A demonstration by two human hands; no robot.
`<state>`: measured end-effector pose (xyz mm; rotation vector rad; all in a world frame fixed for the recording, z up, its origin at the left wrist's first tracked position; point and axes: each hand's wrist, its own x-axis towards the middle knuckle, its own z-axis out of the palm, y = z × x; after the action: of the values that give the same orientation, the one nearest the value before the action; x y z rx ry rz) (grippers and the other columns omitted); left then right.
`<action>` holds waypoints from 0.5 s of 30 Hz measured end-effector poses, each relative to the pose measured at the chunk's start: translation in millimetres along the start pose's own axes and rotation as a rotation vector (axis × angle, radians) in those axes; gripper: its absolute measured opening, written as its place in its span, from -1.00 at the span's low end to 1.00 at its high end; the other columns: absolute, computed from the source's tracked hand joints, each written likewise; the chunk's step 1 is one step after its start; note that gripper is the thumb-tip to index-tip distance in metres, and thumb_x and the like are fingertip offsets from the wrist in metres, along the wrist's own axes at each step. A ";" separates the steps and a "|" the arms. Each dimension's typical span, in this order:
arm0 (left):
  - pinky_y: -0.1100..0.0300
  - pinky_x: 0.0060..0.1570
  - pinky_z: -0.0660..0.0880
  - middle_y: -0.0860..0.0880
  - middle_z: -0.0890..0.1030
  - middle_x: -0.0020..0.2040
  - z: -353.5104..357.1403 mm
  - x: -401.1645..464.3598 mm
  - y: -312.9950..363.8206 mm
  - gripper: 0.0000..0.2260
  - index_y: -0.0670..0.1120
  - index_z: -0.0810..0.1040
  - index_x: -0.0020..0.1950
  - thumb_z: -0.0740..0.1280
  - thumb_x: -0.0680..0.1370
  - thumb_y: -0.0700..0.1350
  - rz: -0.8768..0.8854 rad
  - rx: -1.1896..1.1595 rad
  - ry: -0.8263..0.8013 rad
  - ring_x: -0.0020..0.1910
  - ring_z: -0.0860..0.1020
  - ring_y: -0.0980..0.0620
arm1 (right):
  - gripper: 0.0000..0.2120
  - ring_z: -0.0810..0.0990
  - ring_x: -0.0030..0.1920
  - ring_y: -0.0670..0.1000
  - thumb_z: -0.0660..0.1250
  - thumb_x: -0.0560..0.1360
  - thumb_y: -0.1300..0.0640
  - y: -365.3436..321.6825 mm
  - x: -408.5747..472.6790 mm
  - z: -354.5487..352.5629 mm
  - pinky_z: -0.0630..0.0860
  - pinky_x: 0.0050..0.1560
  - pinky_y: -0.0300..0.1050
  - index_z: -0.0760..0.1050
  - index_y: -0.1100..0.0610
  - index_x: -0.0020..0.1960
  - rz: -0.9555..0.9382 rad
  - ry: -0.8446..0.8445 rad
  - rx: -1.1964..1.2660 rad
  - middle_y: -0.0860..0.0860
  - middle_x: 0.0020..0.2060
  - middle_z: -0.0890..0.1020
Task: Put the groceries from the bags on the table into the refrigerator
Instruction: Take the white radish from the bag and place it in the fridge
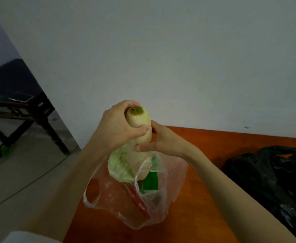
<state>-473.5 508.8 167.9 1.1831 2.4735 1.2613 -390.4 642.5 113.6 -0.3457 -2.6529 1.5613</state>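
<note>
Above the orange table point(205, 199), near its left edge, both hands hold one long white radish point(140, 135) that stands almost upright, with its cut green top turned toward the camera. The left hand point(119, 127) is closed around the upper part of the radish, the fingers curled over the top end and the thumb pressed across the front. The right hand point(163, 139) grips the radish lower down from the right side, with the thumb in front and the other fingers hidden behind. The lower end of the radish reaches down into the open mouth of a clear plastic bag point(136, 204), which stands on the table. A pale green cabbage point(120, 165) sits at the top of this bag, just to the left of the radish and touching it. Deeper in the bag I can see a green pack point(150, 181) and something red point(136, 197), but what they are I cannot tell. To the right, well apart, a black plastic bag point(273, 183) lies on the same table. A pale wall point(178, 58) rises behind the table, and a dark wooden table point(29, 111) stands on the floor at far left.
</note>
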 end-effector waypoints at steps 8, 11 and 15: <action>0.38 0.07 0.41 0.11 0.53 0.13 -26.9 20.2 28.1 -0.48 0.06 0.46 0.27 0.49 0.33 -0.01 0.143 -0.027 0.036 0.10 0.47 0.17 | -0.30 0.56 0.07 -0.13 0.52 0.31 -0.03 -9.5 0.9 8.3 0.59 0.05 -0.04 0.28 0.03 0.35 -0.059 0.320 0.125 -0.08 0.13 0.54; 0.15 0.24 0.40 0.05 0.48 0.25 -36.2 35.0 59.0 -0.41 0.08 0.39 0.35 0.48 0.35 0.01 0.271 0.005 -0.004 0.21 0.44 0.09 | -0.34 0.58 0.07 -0.15 0.53 0.30 0.01 -25.9 2.9 -5.0 0.59 0.05 -0.07 0.33 0.02 0.32 -0.112 0.492 0.242 -0.09 0.10 0.58; 0.14 0.24 0.44 0.08 0.47 0.29 -40.1 47.7 94.3 -0.42 0.07 0.35 0.39 0.44 0.41 0.04 0.444 -0.125 -0.047 0.21 0.46 0.12 | -0.43 0.60 0.04 -0.13 0.54 0.31 0.07 -52.4 -10.9 -35.1 0.59 0.00 -0.14 0.41 0.06 0.26 -0.210 0.685 0.377 -0.06 0.07 0.61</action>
<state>-467.9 549.0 273.4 1.7665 2.1288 1.4379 -383.4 645.9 177.1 -0.4572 -1.7856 1.4846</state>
